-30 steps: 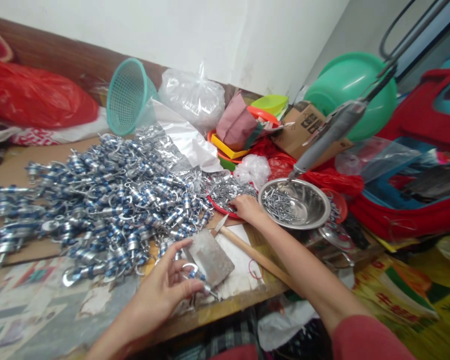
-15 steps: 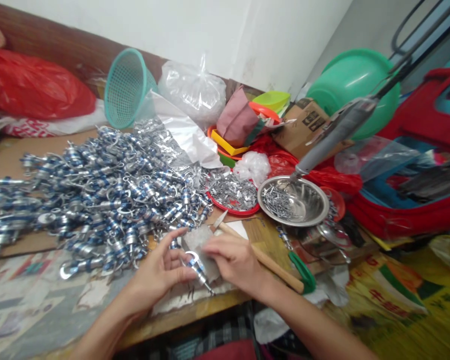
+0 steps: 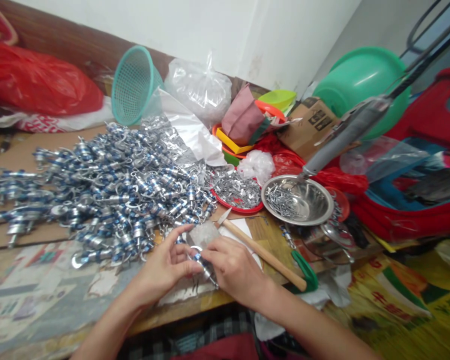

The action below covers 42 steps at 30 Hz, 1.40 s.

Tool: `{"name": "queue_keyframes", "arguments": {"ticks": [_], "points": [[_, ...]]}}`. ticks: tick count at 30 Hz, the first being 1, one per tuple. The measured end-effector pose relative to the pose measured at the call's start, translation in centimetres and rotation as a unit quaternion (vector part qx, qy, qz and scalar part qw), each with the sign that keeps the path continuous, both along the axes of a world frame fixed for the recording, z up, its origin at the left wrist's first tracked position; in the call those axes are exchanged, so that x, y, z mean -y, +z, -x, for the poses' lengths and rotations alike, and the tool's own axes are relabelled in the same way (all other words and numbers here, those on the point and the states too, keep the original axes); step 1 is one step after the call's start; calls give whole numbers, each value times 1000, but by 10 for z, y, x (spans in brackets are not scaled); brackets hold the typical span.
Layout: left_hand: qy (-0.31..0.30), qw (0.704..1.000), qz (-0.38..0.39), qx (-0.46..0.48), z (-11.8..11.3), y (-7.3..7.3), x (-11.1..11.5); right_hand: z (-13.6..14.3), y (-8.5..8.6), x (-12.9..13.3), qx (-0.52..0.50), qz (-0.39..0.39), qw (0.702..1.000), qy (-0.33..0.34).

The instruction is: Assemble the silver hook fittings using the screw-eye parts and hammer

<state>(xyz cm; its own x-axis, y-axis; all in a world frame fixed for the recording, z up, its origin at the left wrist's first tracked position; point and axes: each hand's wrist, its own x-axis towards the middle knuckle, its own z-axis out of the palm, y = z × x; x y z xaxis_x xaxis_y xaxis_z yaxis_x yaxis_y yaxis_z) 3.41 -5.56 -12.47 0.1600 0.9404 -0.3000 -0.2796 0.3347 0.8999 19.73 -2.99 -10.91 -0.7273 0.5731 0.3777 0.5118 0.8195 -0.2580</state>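
Between my two hands, over a pale block, is one blue-and-silver metal fitting with a ring at its top. My left hand pinches it from the left, thumb and fingers near the ring. The fingers of my right hand are bent together against the fitting's right side; their tips are partly hidden. A hammer with a wooden handle lies just right of the block. Many similar fittings are heaped to the left.
A red tray of small metal pieces and a steel bowl of pins stand behind the hammer. A grey lever slants over the bowl. Behind are a turquoise basket, bags and a green basin.
My right hand has come in from over the block to touch the fitting near its ring. The whole view has shifted slightly.
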Motion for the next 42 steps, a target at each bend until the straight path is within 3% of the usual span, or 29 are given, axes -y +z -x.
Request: {"name": "queue_keyframes", "arguments": {"ticks": [4, 9, 20, 23, 26, 28, 31, 36, 39, 42], "points": [[0, 1000, 2, 0, 0, 0, 0, 0, -1, 16, 61, 7, 997, -40], [3, 1000, 15, -7, 1, 0, -1, -7, -7, 27, 21, 58, 996, -60], [-14, 1000, 16, -7, 2, -1, -2, -27, -14, 10, -83, 117, 988, -64], [-3, 1000, 23, -13, 2, 1, -1, -50, -17, -9, -91, 94, 974, -187], [-1, 1000, 22, -16, 2, 3, -1, -71, -24, -26, 53, 120, 952, -278], [-3, 1000, 24, -18, 2, 4, -1, -78, -26, -29, 100, 154, 944, -273], [-3, 1000, 24, -18, 2, 4, -1, -80, -16, -17, 39, 132, 958, -252], [-3, 1000, 18, -9, 1, 3, -1, -76, 15, 21, -71, 50, 988, -124], [-7, 1000, 19, -10, 3, 2, -1, -74, 19, 35, -9, 34, 995, -93], [-14, 1000, 16, -12, 4, 1, -3, -73, 13, 40, 32, 26, 994, -104]]}}
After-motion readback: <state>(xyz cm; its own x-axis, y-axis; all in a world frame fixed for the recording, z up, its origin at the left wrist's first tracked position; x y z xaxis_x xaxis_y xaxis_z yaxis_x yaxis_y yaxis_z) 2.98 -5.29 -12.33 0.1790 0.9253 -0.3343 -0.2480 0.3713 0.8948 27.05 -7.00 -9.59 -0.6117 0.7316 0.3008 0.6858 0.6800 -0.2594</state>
